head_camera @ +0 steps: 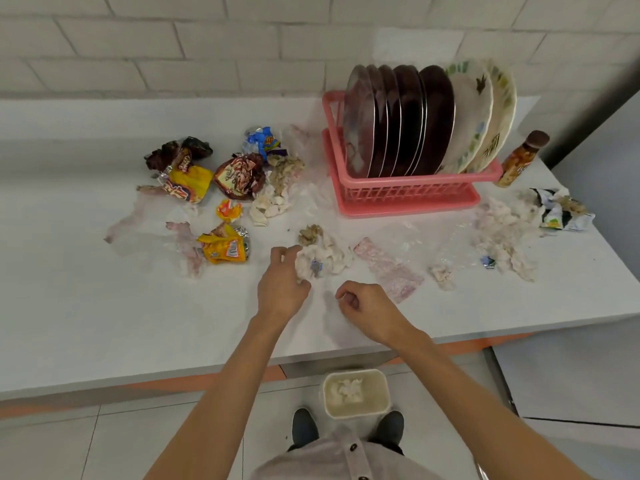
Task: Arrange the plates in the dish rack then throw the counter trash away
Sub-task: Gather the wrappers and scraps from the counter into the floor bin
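Observation:
Several dark and patterned plates (412, 123) stand upright in the pink dish rack (408, 197) at the back right of the white counter (86, 299). My left hand (282, 282) grips the edge of a crumpled white tissue wad (325, 256) at the counter's middle. My right hand (363, 304) hovers just right of it, fingers curled, holding nothing that I can see. Snack wrappers (194, 178) and more tissue (273, 199) lie scattered to the left, clear plastic and tissue scraps (498, 230) to the right.
A small beige bin (356, 393) with tissue inside stands on the floor under the counter's front edge, between my shoes. A sauce bottle (521, 159) stands right of the rack. A tiled wall runs behind the counter.

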Tool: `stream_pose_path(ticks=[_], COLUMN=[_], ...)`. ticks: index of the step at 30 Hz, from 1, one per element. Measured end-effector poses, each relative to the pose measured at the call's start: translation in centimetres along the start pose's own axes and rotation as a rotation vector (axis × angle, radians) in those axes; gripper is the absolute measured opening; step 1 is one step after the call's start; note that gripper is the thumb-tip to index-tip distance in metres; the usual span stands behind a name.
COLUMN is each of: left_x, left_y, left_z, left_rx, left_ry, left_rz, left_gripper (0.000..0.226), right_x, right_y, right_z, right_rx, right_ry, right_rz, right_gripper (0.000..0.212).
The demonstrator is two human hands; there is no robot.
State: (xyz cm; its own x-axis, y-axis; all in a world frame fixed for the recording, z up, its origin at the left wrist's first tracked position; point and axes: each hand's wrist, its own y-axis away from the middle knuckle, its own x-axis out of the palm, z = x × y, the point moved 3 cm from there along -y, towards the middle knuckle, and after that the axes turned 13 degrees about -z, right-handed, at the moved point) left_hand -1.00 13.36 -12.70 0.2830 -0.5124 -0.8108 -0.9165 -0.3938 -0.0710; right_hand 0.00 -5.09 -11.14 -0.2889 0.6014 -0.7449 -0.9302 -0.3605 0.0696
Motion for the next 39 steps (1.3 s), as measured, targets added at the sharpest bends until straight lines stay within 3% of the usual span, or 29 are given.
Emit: stream_pose_path(ticks=[7,11,15,20,24,33,36,39], left_x=[0.9,0.1,-0.3,-0.8,-0.8,-0.8,0.2,1.6], left_y=[-0.5,0.5,1.1,0.9,0.6,-1.8,-2.9,-4.0], left_z=[2.7,3.7,4.0,3.7,3.5,1.6,0.7,0.2], left_rx=[0.031,0.0,-0.089,-0.11,-0.116,-0.061,0.05,0.161], left_ry=[0.127,0.278,0.376,0.425,0.433,0.43,0.278,0.103], left_rz=[-0.003,-0.046,-0.063,-0.043,-0.019,-0.004,0.057,0.145], left_gripper=[0.014,0.023,0.028,0.041,0.041,0.028,0.028,0.044], right_x=[0.2,-0.7,-0.5,1.1,0.8,-3.7,-4.6,-5.0], right_y=[-1.5,-3.9,-7.0,-9.2,-9.3,-6.6,-5.9,-5.4], right_z=[-0.9,-0.8,0.0,0.6,0.6,-0.1,-1.3,-2.3], right_rx=[-0.013,-0.071,-0.088,-0.118,-0.125,-0.016,0.092,0.182], right_ry=[-0.015,0.135,0.354,0.488,0.364,-0.009,-0.14,-0.241], right_rz=[-0.07,-0.173,-0.131,-0.023,-0.029,-0.17,-0.193,-0.2], right_gripper=[0.016,0.04,0.066,0.049,0.03,0.016,0.016,0.021])
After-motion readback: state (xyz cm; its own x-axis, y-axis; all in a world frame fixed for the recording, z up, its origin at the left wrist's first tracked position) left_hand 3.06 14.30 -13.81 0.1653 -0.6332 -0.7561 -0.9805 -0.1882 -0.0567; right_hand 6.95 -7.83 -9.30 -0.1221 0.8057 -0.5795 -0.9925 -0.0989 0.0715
